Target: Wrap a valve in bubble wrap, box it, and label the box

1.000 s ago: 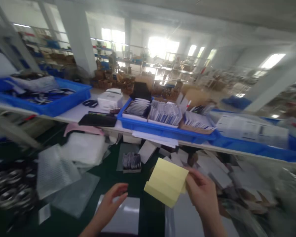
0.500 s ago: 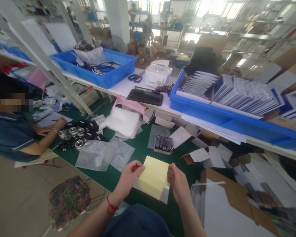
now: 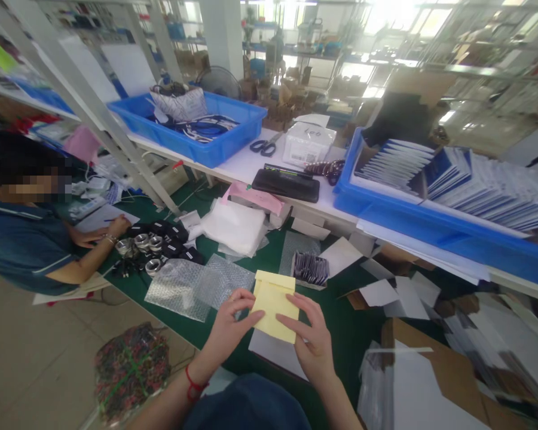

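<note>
A folded yellow paper (image 3: 275, 307) with a narrow flap along its top sits between my hands, over a flat white piece (image 3: 278, 357). My left hand (image 3: 233, 319) holds its left side, the thumb lying on the front. On the right side, my right hand (image 3: 312, 334) grips it with the thumb and a finger on the front. The rest of the right fingers are partly hidden. Just beyond the paper is a small open box of dark packets (image 3: 311, 269).
Bubble wrap bags (image 3: 177, 289) and metal-ended black parts (image 3: 155, 243) lie left, near a co-worker (image 3: 27, 239). Blue bins (image 3: 215, 152) stand on the shelf above. White card pieces (image 3: 399, 295) and an open carton (image 3: 421, 334) are at right.
The yellow paper now shows a folded flap at its top edge. My right hand has moved from the edge onto its front, and the white piece below shows more.
</note>
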`<move>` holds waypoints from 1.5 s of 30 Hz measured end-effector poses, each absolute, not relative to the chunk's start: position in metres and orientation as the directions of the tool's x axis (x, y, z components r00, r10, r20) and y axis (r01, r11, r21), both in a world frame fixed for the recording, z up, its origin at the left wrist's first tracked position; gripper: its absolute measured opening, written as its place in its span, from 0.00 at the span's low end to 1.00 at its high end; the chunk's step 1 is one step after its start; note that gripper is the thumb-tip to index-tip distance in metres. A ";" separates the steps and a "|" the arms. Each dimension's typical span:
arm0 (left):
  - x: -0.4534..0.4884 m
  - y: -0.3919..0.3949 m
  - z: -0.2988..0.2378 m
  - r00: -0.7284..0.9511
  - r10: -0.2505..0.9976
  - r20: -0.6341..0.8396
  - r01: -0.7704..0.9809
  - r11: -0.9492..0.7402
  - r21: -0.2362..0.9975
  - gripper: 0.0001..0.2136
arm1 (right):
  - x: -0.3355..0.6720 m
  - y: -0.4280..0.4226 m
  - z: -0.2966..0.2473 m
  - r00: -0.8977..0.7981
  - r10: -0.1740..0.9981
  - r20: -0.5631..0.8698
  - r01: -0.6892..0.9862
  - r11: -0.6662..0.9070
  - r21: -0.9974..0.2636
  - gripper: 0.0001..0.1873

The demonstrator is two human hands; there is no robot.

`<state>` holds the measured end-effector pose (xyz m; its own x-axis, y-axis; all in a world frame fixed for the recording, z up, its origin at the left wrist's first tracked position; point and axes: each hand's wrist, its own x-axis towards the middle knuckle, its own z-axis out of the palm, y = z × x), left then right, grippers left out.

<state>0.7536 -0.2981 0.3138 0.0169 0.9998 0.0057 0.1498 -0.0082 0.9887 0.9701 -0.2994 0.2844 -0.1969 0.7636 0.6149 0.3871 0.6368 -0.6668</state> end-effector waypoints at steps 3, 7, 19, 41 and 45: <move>0.753 -0.296 0.319 0.034 0.995 -0.097 0.010 0.097 0.995 0.11 | 0.964 -0.302 0.284 -0.072 0.835 0.546 0.418 0.522 -0.743 0.24; 0.750 -0.294 0.315 0.033 0.953 -0.302 -0.179 0.303 0.936 0.15 | 0.966 -0.301 0.285 0.163 0.949 0.269 0.146 0.246 -0.958 0.19; 0.751 -0.284 0.310 0.070 0.983 -0.168 0.104 0.161 0.982 0.12 | 0.952 -0.284 0.300 0.061 0.979 -0.195 -0.141 -0.185 -0.972 0.27; 0.765 -0.290 0.287 0.145 0.880 -0.453 -0.191 0.474 0.859 0.13 | 0.975 -0.289 0.276 -0.186 0.923 -0.336 -0.101 -0.358 -0.928 0.27; 0.761 -0.283 0.295 0.350 0.803 -0.482 -0.167 0.560 0.811 0.15 | 0.979 -0.278 0.287 -0.264 0.944 -0.196 0.189 -0.149 -0.971 0.23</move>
